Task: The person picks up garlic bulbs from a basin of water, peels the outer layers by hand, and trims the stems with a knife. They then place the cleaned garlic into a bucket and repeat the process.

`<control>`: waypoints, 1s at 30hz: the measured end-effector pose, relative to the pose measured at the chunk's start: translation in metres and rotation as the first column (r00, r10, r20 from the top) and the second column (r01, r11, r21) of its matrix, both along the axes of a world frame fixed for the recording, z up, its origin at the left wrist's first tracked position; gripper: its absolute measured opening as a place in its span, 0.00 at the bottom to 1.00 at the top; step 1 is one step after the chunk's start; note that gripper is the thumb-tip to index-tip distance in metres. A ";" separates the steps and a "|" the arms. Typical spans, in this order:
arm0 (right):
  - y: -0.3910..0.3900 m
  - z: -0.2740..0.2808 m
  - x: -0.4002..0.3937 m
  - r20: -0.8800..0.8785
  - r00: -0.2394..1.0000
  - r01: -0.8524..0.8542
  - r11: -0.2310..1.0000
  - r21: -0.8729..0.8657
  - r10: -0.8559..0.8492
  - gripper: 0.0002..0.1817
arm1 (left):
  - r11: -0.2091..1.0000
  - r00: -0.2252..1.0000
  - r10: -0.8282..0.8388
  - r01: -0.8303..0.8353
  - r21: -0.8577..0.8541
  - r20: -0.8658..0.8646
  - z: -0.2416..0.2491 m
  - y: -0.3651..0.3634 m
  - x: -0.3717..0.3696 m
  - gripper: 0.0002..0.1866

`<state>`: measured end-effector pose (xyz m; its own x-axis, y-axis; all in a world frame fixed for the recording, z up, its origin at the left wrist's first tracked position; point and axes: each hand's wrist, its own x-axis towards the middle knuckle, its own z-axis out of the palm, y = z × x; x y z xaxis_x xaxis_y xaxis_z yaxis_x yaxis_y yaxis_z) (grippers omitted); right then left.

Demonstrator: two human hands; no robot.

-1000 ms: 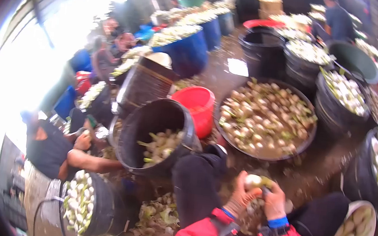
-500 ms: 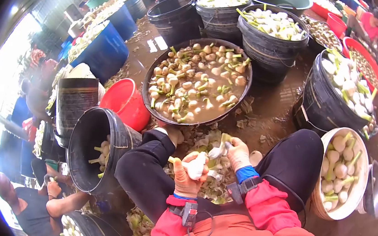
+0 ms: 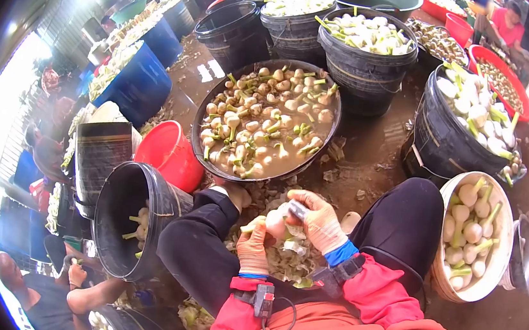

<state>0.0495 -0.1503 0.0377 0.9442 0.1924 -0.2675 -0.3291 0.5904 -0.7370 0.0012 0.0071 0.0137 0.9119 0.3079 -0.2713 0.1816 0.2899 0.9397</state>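
Observation:
My left hand [image 3: 252, 249], in an orange work glove, is closed around the stem side of a garlic bulb [image 3: 276, 224] above my lap. My right hand [image 3: 323, 224], gloved as well, is closed on a short, grey, metal-looking tool [image 3: 298, 210], perhaps a small knife, which meets the upper right of the bulb. Its exact shape is hidden by the fingers. Loose garlic skins [image 3: 293, 261] lie beneath both hands, between my legs. In front of me stands a wide dark basin [image 3: 199, 133] of muddy water with many unpeeled garlic bulbs [image 3: 252, 126].
At my right is a whitish bucket [image 3: 505, 255] of cleaned garlic. Left stand a tipped black bucket [image 3: 173, 204] with a few bulbs and a red bucket [image 3: 172, 155]. Filled black buckets [image 3: 364, 72] stand beyond the basin. Co-workers sit at lower left [image 3: 47, 300] and upper right [image 3: 507, 29].
My right hand has moved left and down to the bulb, bringing the metal tool against it. The bulb has turned and now looks pinkish. The view has shifted slightly.

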 end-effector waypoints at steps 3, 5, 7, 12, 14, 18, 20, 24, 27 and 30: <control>-0.011 0.002 0.010 0.010 0.973 0.222 0.942 0.250 -0.232 0.16 | 0.952 0.996 0.072 -0.083 -0.294 -0.050 -0.008 0.004 0.002 0.10; -0.022 0.000 0.016 -0.005 0.932 0.339 0.865 0.369 -0.363 0.15 | 0.754 0.999 0.044 -0.037 -0.655 -0.006 0.000 0.002 0.002 0.14; -0.029 -0.004 0.020 -0.018 0.899 0.401 0.808 0.432 -0.437 0.15 | 0.711 0.998 0.060 -0.064 -0.700 -0.031 0.004 0.005 0.001 0.16; -0.017 -0.015 0.019 -0.094 0.888 0.459 0.873 0.163 -0.450 0.12 | 0.500 1.000 0.008 0.003 -0.866 0.009 -0.001 0.020 0.005 0.17; 0.001 -0.031 0.011 -0.036 0.946 0.313 0.936 -0.161 -0.323 0.12 | 0.516 1.000 0.015 0.010 -0.856 0.021 0.008 0.023 0.010 0.17; 0.021 -0.053 -0.009 -0.039 0.977 -0.179 0.716 -0.675 0.208 0.15 | 0.462 0.881 0.306 0.194 -0.866 0.360 0.076 0.067 0.034 0.32; 0.024 -0.073 -0.010 -0.026 0.793 -0.367 0.443 -0.818 0.609 0.18 | 0.597 0.773 0.428 0.147 -0.789 0.468 0.123 0.067 0.036 0.41; 0.031 -0.071 0.019 0.067 0.889 -0.138 0.404 -0.905 0.453 0.17 | 0.780 0.930 0.122 0.126 -0.612 0.347 0.113 0.033 0.032 0.34; 0.027 -0.060 0.080 0.197 0.972 0.132 0.401 -0.907 0.125 0.14 | 0.579 0.985 -0.145 0.160 -0.799 0.092 0.040 0.008 0.023 0.18; 0.004 -0.039 0.147 0.197 0.954 0.193 0.041 -0.980 0.225 0.12 | 0.759 0.924 -0.120 -0.151 -0.634 -0.364 -0.009 -0.016 0.007 0.12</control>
